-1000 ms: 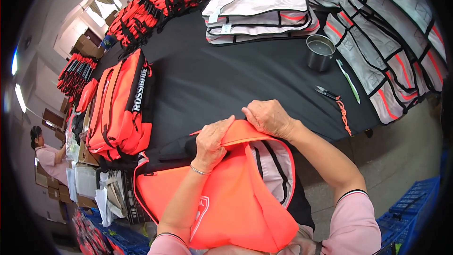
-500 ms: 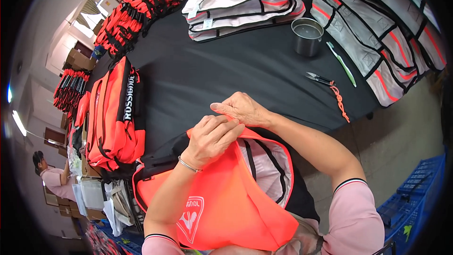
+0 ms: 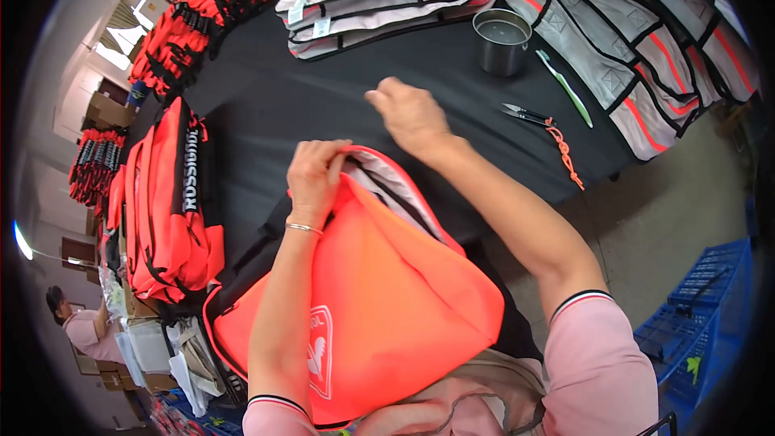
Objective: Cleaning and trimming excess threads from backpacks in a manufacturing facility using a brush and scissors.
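Note:
An orange-red bag [image 3: 395, 291] with a white printed emblem and black parts lies across my lap and the table's near edge. Its pale lining [image 3: 387, 186] shows through the unfastened top opening. My left hand [image 3: 313, 182] pinches the far corner of that opening, holding the edge up. Apart from the bag, my right hand [image 3: 412, 117] is raised over the black table cover with its fingers curled together. Whatever those fingers may hold is hidden. The nearest tool to it is a pair of thread snips [image 3: 526, 114] with an orange braided cord.
Right of centre stand a metal cup [image 3: 501, 44] and a green-white toothbrush [image 3: 565, 89]. Grey panels with black edging [image 3: 371, 0] are stacked at the back. Finished-looking orange bags [image 3: 161, 202] stand at left. A blue crate [image 3: 694, 307] sits at lower right; another person [image 3: 90, 331] is far left.
My right hand has left the bag's edge and moved up and away. My left hand has shifted left and slightly up, still gripping the edge. The view has shifted a little.

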The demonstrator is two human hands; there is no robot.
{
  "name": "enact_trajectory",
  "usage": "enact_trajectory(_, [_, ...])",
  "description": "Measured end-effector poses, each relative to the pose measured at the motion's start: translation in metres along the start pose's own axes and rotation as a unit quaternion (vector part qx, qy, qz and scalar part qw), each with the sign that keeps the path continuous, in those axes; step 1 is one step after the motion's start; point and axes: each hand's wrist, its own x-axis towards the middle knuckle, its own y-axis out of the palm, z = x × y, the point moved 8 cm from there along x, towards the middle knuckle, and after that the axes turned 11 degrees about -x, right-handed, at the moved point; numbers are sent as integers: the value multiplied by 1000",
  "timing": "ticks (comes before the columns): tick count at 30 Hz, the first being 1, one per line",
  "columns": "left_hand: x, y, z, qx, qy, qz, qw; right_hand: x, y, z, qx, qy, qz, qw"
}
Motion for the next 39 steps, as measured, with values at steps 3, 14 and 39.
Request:
enact_trajectory(3, [-14,-6,41,-26,-187,-54,980,-69,-66,0,215,54,147,964])
enact_trajectory(14, [-71,92,-156,-13,90,583,807,-304,-87,52,367,221,334,840])
enact_trajectory(39, [-72,87,-172,-49,49,738,672,-317,-54,23,690,367,342,522])
